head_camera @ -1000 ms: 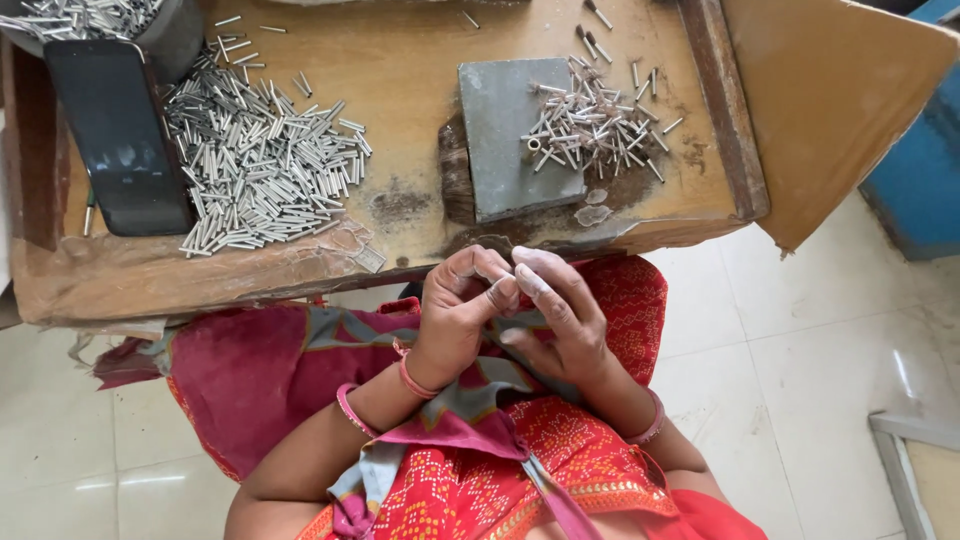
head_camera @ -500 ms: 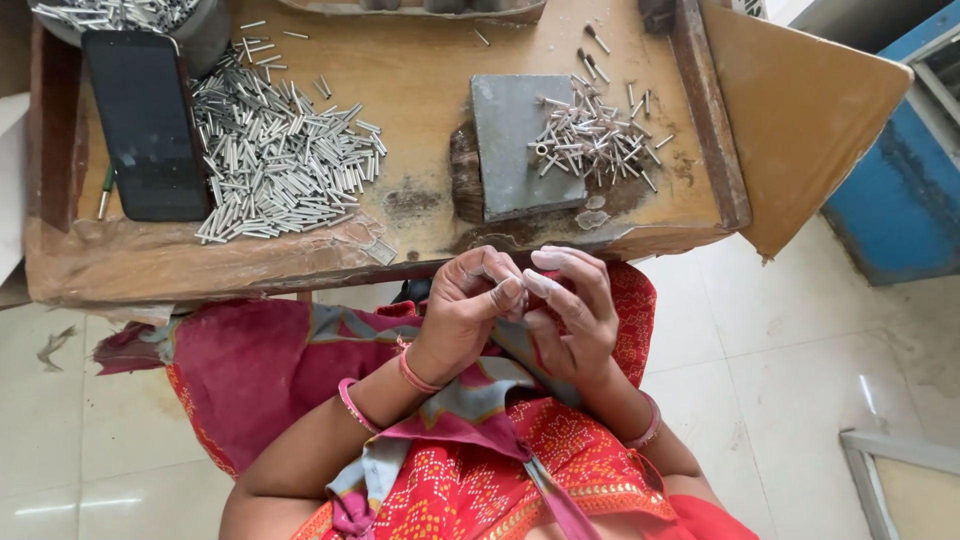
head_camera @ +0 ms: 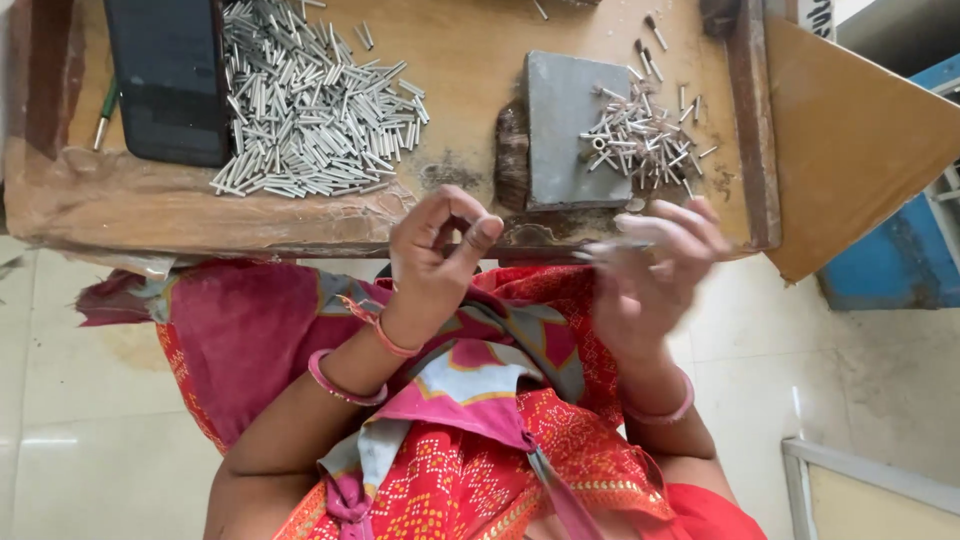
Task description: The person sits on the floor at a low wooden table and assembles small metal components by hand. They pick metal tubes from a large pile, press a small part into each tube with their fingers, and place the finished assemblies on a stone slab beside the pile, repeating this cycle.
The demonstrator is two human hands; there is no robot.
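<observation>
The left hand (head_camera: 432, 262) is held raised just in front of the near edge of the wooden tabletop (head_camera: 470, 60), its fingers (head_camera: 478, 232) curled inward with the thumb and forefinger bent toward each other; whether a small piece is pinched between them cannot be told. The right hand (head_camera: 655, 265) is seen blurred at the same edge, its fingers stretched out flat toward the left, and what, if anything, is grasped cannot be told. A large heap of short silver metal tubes (head_camera: 310, 105) is spread on the tabletop beyond the left hand, just beside a dark phone (head_camera: 168, 75) lying flat. A grey stone slab (head_camera: 565, 130) is set near the right hand, and a smaller scatter of thin metal pins (head_camera: 645, 135) lies across its right edge and onto the wood. A green pen (head_camera: 105, 110) lies at the far left. Pink bangles are worn on both wrists, above a red patterned garment (head_camera: 470, 460).
</observation>
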